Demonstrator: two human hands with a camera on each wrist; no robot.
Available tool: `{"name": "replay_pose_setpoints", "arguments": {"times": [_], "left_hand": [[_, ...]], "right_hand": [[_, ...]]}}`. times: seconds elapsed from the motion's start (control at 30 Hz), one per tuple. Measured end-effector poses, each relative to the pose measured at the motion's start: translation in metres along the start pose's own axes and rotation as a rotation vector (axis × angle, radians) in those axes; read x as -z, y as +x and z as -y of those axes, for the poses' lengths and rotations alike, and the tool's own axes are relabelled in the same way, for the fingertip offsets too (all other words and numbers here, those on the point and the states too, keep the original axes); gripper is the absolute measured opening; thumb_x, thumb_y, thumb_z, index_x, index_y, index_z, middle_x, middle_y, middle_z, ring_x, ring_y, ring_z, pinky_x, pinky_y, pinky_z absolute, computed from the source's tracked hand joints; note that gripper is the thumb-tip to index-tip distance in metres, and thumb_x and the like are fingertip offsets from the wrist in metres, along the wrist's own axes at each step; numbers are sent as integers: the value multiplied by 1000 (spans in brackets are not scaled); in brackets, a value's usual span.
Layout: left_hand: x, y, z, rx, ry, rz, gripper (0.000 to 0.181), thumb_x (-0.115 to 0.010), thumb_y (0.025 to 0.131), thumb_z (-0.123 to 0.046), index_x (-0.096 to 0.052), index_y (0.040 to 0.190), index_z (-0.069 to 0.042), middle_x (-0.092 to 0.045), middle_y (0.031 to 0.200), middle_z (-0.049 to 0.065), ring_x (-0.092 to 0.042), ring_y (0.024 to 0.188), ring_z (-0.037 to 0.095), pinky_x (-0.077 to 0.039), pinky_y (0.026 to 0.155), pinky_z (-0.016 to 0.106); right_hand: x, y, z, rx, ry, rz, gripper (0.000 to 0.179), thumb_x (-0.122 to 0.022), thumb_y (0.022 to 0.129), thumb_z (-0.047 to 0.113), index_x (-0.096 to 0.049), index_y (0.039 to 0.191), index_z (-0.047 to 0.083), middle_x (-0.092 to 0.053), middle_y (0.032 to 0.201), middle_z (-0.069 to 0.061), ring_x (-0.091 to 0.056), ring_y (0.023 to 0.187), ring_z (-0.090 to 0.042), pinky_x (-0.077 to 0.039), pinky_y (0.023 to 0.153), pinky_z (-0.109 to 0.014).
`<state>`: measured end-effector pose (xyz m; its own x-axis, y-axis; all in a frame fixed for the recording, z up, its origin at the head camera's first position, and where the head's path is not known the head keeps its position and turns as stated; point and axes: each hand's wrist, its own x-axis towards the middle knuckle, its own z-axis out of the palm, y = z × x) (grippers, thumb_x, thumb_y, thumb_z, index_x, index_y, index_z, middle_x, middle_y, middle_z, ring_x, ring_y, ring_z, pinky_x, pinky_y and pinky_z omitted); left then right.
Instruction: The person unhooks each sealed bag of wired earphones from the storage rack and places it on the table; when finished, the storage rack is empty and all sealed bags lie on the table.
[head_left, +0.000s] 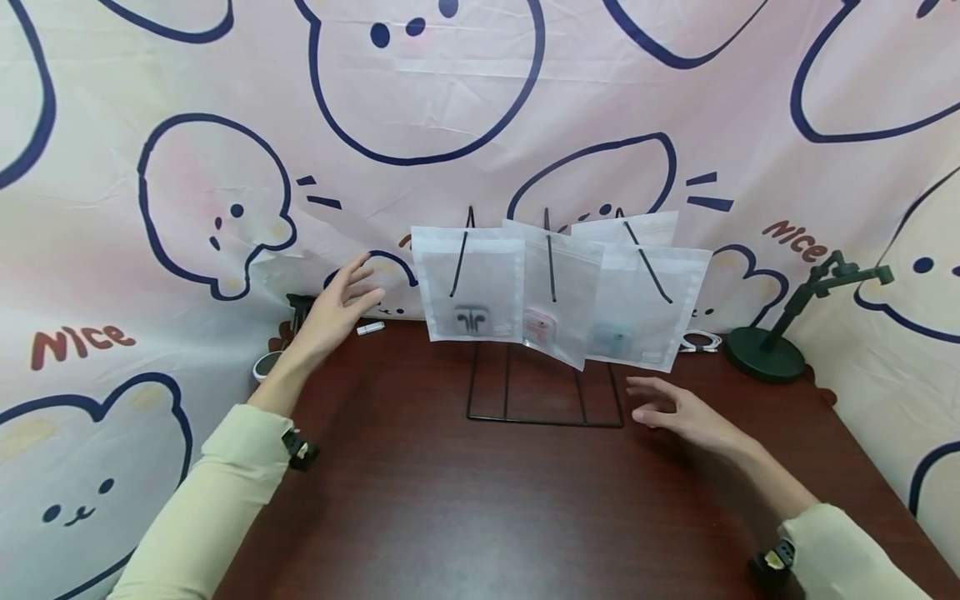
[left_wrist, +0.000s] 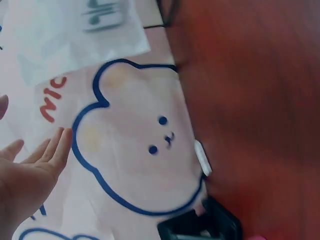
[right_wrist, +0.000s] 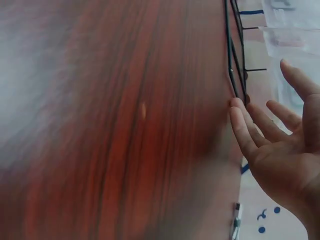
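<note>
A black wire display rack (head_left: 546, 423) stands on the brown table, its hooks carrying several translucent zip pouches. The left pouch (head_left: 468, 258) shows a dark earphone-like print, the middle pouch (head_left: 562, 275) a reddish one, and the right pouch (head_left: 652, 283) a bluish one. Behind the right one, the top of a further pouch (head_left: 660, 223) sticks out. My left hand (head_left: 341, 304) is raised left of the pouches with fingers extended, holding nothing. Low beside the rack's right base corner, my right hand (head_left: 686, 417) holds nothing, its fingers relaxed and spread in the right wrist view.
At the right back stands a green stand with a jointed arm (head_left: 765, 354), beside a coiled white cable (head_left: 700, 341). A small white object (head_left: 371, 328) lies by the back edge on the left. A black holder (left_wrist: 200, 225) and a white cup (head_left: 264, 365) sit near my left forearm.
</note>
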<state>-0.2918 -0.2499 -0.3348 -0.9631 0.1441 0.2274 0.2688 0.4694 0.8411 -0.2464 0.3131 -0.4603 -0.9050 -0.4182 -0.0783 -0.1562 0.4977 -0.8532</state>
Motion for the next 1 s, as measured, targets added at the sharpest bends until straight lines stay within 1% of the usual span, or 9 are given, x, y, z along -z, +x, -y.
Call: {"name": "replay_pose_setpoints", "arguments": {"times": [0.17,0.33,0.43,0.53,0.6,0.67,0.8,0.93,1.0], "left_hand": [[-10,20,-14,-39,-78,-4,74,-61,105,-40,-24,167,-22,-36,165,12,-40,149,33,-35,118,57],[-18,36,-24,-60,-157,-26,66,-60,106,-37,-33,164,-23,-42,162,10,-43,147,30,-39,118,48],[-22,43,-29,-55,-201,-26,62,-60,106,-35,-37,162,-23,-46,160,9,-46,144,29,-41,117,46],[-24,48,-30,-36,-245,-32,59,-61,106,-35,-40,161,-24,-48,158,9,-49,142,28,-42,116,45],[-24,51,-31,-32,-271,-40,58,-60,106,-34,-42,160,-23,-49,158,10,-50,141,28,-43,116,43],[-26,54,-32,-35,-289,-42,57,-60,107,-32,-42,160,-22,-48,158,13,-52,140,30,-43,115,42],[-29,58,-36,-48,-316,-53,53,-59,107,-28,-46,158,-20,-52,153,16,-55,135,32,-44,114,43],[-33,61,-42,-42,-341,-82,46,-61,106,-23,-53,152,-17,-59,145,17,-59,128,28,-46,112,44],[-35,62,-44,-25,-349,-100,44,-63,106,-22,-56,149,-16,-64,139,15,-61,123,24,-48,110,45]], "right_hand": [[-8,19,0,37,-21,14,68,-72,100,23,-40,157,4,-49,153,-23,-67,108,-24,-54,86,-27],[-12,28,1,62,-49,12,67,-74,98,19,-43,156,2,-49,153,-23,-68,96,-21,-52,79,-28],[-14,31,-1,64,-45,2,67,-75,97,14,-44,154,-1,-52,147,-25,-66,90,-20,-50,75,-26],[-16,32,-5,60,-24,1,68,-75,96,9,-43,154,-2,-61,127,-25,-63,87,-19,-49,72,-25],[-16,32,-8,62,-15,1,69,-76,95,8,-42,155,-1,-64,112,-21,-62,86,-19,-49,70,-26],[-17,32,-10,58,-11,-4,70,-76,95,8,-42,155,1,-65,102,-16,-61,86,-19,-49,70,-26],[-18,30,-16,54,-19,-16,70,-76,95,11,-42,156,3,-66,99,-12,-63,87,-19,-51,73,-26],[-18,29,-19,58,-16,-13,72,-77,95,13,-40,156,2,-65,101,-14,-62,88,-18,-51,74,-26],[-18,29,-20,59,-17,-14,73,-77,95,13,-39,157,0,-65,101,-14,-62,89,-17,-51,74,-25]]}}
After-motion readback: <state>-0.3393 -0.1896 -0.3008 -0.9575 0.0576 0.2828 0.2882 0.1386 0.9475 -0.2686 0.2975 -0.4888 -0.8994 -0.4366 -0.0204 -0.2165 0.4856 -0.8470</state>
